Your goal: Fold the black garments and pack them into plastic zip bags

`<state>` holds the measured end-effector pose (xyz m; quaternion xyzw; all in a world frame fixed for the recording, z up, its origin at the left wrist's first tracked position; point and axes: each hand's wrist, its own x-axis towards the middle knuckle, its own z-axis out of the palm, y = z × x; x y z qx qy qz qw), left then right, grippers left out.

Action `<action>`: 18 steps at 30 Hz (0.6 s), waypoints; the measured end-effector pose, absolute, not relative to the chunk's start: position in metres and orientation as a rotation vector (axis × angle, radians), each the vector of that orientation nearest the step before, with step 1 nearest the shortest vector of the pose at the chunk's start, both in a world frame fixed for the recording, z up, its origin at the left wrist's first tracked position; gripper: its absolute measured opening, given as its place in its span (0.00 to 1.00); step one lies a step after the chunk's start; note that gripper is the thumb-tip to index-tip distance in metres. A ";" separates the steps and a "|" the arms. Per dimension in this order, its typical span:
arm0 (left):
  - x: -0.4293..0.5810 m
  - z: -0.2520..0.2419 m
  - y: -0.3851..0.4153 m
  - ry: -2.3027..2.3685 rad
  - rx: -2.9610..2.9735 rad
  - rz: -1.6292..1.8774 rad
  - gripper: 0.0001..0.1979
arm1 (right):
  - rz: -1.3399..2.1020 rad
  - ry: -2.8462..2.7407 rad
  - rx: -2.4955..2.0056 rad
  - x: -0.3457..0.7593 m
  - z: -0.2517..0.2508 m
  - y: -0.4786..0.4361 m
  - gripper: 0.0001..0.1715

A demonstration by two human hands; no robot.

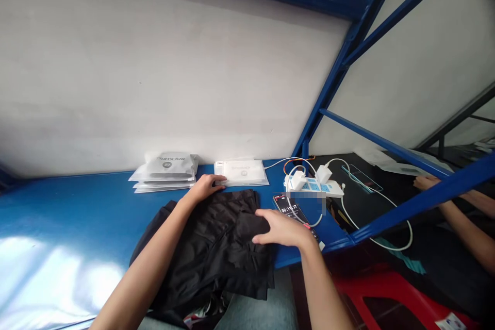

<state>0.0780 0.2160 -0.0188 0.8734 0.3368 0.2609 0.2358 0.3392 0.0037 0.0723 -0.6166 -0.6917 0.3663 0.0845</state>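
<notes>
A black garment [216,247] lies partly on the blue table and hangs over its front edge onto the lap. My left hand [205,187] is at the garment's far edge, fingers apart, its fingertips by the near left corner of the flat white packets [243,172]. On the garment's right side, my right hand [276,228] has thumb and fingers spread around a raised fold of black cloth; whether it grips the fold is unclear. A stack of printed plastic packages [168,171] sits behind my left forearm, near the wall.
A phone [288,209] and a white power strip [332,188] with plugs and cables lie right of the garment. Blue metal bars [336,72] rise beyond. Another person's arms [464,206] and a red stool [390,289] are at the right. The blue table [77,211] extends left.
</notes>
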 end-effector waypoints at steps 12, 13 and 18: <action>0.063 0.024 0.185 0.890 2.360 0.835 0.16 | 1.455 -1.219 -1.268 0.316 0.033 0.013 0.39; 0.056 0.028 0.179 0.872 2.356 0.821 0.16 | 1.477 -1.134 -1.284 0.312 0.026 0.013 0.40; 0.025 0.019 0.157 0.866 2.365 0.772 0.13 | 1.479 -1.069 -1.560 0.311 0.006 0.009 0.40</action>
